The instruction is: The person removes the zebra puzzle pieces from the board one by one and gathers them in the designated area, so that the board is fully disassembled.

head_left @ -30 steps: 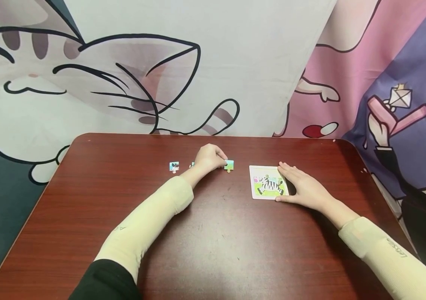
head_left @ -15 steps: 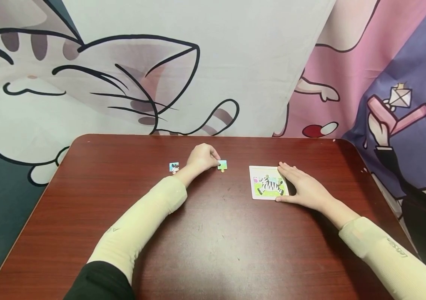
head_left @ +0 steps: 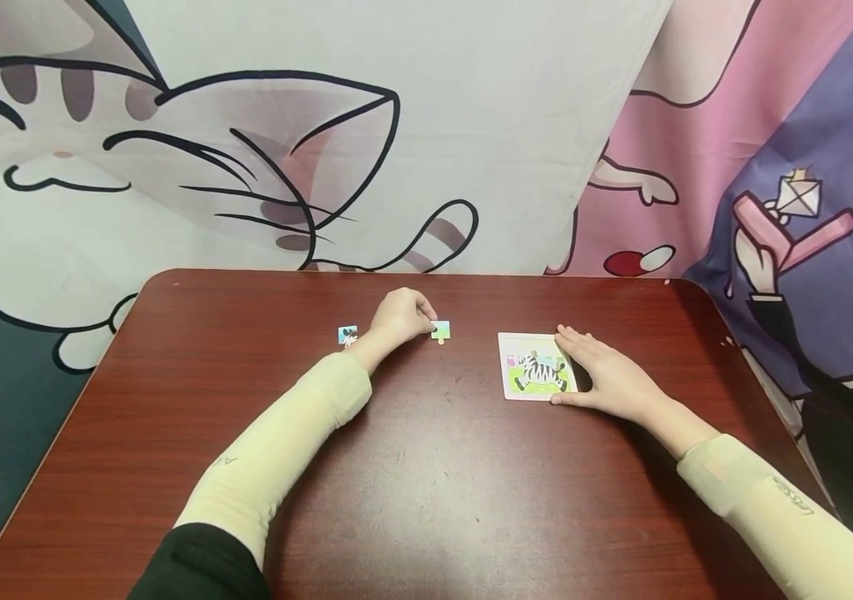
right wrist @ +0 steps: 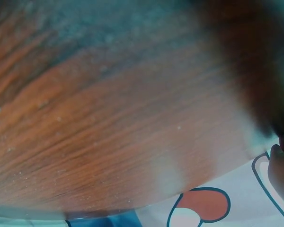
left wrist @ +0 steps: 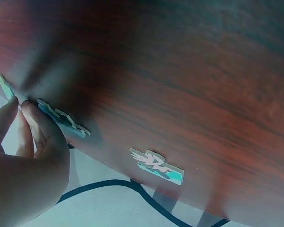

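Observation:
My left hand [head_left: 402, 313] pinches a blue-and-green jigsaw piece [head_left: 440, 331] by its left edge, low at the table's far side. In the left wrist view, the thumb and fingertips meet at this piece [left wrist: 5, 87]. Another jigsaw piece [left wrist: 64, 119] lies right beside the fingers there; the hand hides it in the head view. Farther left is a piece with a black-and-white print on blue [head_left: 348, 335]. My right hand [head_left: 609, 375] touches the right side of a white-framed zebra puzzle [head_left: 504, 367], thumb at the near corner and extended fingers at the far one.
The brown wooden table [head_left: 411, 483] has rounded far corners. A curtain with cartoon prints [head_left: 516, 150] hangs directly behind its far edge. The right wrist view mostly holds tabletop, with a blurred bit of hand at its right edge.
My left hand has shifted a little to the left with the pinched piece, covering the middle piece in the head view. The right hand and the zebra puzzle have stayed in place.

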A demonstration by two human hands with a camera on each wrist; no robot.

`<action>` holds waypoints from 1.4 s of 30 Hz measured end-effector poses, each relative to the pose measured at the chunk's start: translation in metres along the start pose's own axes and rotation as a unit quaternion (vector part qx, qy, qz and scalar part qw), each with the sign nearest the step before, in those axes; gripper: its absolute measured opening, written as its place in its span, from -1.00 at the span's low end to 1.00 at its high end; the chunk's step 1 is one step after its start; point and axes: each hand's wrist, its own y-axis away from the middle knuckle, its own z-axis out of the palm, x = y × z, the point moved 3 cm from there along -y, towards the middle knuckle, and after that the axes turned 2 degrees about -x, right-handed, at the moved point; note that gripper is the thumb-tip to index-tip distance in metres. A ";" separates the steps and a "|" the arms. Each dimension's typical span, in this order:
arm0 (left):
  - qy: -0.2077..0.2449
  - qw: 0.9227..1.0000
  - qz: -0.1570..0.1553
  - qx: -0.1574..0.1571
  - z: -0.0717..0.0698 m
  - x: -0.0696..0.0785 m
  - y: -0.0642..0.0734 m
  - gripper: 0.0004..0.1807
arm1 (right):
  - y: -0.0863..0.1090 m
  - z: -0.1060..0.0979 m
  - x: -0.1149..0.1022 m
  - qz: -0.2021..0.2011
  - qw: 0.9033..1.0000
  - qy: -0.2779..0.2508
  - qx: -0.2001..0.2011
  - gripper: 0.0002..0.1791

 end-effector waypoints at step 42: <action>0.009 1.000 0.021 0.000 0.000 -0.002 0.000 -0.88 | -0.008 -0.007 -0.015 -0.050 0.999 0.011 0.002 0.15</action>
